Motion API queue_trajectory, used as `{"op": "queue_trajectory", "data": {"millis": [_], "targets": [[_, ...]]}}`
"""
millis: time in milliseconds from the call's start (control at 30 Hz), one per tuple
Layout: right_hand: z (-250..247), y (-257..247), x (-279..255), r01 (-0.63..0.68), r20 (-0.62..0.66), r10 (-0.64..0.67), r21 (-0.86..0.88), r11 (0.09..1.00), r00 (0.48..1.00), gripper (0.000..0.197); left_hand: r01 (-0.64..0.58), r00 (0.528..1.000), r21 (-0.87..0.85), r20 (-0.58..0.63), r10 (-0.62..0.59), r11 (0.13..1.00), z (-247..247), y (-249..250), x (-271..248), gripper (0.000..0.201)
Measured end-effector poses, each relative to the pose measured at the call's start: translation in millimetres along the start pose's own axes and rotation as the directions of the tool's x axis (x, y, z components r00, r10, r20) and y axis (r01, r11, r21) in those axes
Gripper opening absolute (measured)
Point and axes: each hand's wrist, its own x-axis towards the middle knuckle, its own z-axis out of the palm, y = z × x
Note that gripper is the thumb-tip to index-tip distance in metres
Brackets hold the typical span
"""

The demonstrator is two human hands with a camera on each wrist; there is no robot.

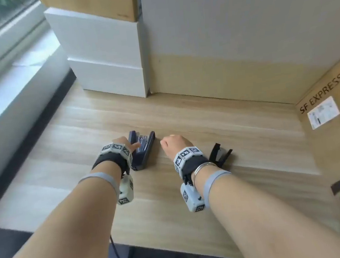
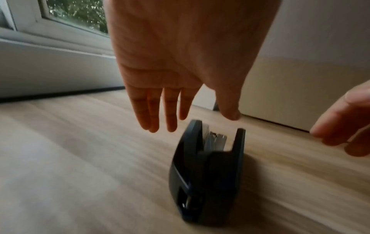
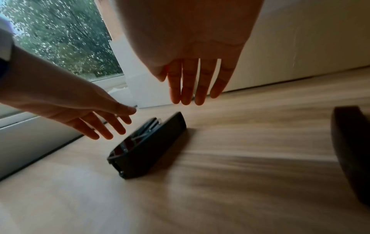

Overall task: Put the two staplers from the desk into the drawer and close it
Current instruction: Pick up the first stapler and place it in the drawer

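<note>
1. Blue stapler (image 1: 143, 152): lies on its side on the desk (image 1: 239, 133), centre of the head view. Its long axis runs from lower left to upper right of that frame, mouth end toward the top.
2. Black stapler (image 1: 220, 154): also on the desk, right of centre and well apart from the blue one, partly hidden behind the right wrist. It cannot be told whether it lies on its side.
3. Left hand (image 1: 124, 144): above the blue stapler's upper left edge. In the left wrist view its fingers (image 2: 170, 114) hang straight and spread above the stapler's top end, apart from it. It holds nothing.
4. Right hand (image 1: 174, 144): between the two staplers, over bare desk. In the right wrist view its fingers (image 3: 188, 85) are straight and hold nothing. The black stapler sits at that frame's right edge, behind and beside the palm.
5. Judgement: the left hand is nearer the blue stapler and need only drop and close across its short width. The right hand must shift toward the lower right for the black one.
6. Drawer: not in view.
</note>
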Motion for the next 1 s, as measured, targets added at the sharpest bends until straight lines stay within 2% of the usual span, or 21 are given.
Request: {"op": "queue_trajectory", "data": {"millis": [167,367,500,733,867,1000], "targets": [[20.2,17.6,9.0,-0.040,0.087,0.043,-0.031,0.999,0.995,0.033,0.077,0.997,-0.059,0.029,-0.075,0.995,23.7,0.0,25.8,0.046],[35.3,35.6,26.0,-0.008,0.099,0.011,-0.030,1.000,0.995,0.035,0.068,0.997,-0.136,-0.035,-0.074,0.988,28.5,4.6,43.9,0.051],[40.7,42.4,33.1,-0.004,0.098,0.009,-0.044,0.999,0.995,0.035,0.097,0.992,-0.188,-0.062,-0.110,0.977,29.0,9.9,44.9,0.043],[43.3,46.4,39.0,0.018,0.114,-0.012,-0.053,0.998,0.993,0.035,0.142,0.980,-0.261,-0.098,-0.172,0.955,26.0,20.3,37.1,0.042],[45.7,47.7,40.1,0.047,0.129,-0.037,-0.075,0.996,0.991,0.034,0.119,0.970,-0.363,-0.156,-0.186,0.924,29.0,14.4,27.4,0.035],[45.8,50.5,36.8,0.072,0.128,-0.059,-0.105,0.992,0.990,0.036,0.041,0.975,-0.435,-0.178,-0.130,0.900,33.2,11.2,19.6,0.041]]}}
